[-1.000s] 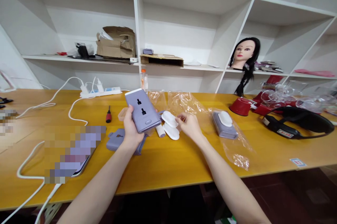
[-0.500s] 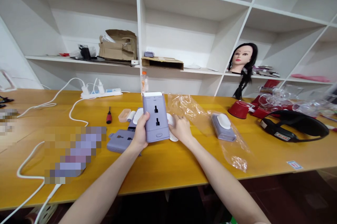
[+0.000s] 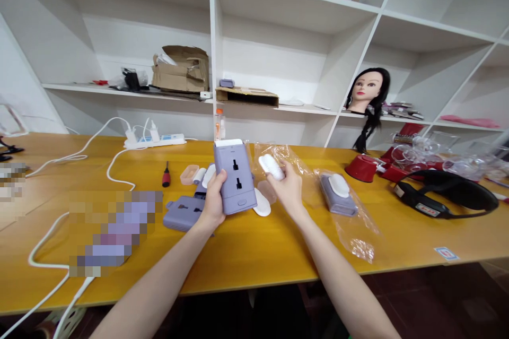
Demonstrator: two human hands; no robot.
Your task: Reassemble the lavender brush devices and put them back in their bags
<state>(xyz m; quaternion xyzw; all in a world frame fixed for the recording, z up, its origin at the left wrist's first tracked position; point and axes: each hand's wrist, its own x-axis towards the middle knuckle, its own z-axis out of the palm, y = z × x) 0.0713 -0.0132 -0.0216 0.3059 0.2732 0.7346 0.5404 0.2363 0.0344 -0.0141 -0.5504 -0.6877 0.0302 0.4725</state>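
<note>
My left hand (image 3: 214,200) clamps a lilac slotted case (image 3: 233,185); my right hand (image 3: 290,185) pinches a white ribbed oval piece (image 3: 271,167), apart from it. Between my grips, a second white oval (image 3: 262,207) lies on the table (image 3: 254,251). Step, I judge: handling parts; the next move calls for steady holding.

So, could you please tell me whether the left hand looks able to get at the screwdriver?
Probably not while the left hand grips a purple case; once freed, it likely could, as the screwdriver lies uncovered on the table.
</note>
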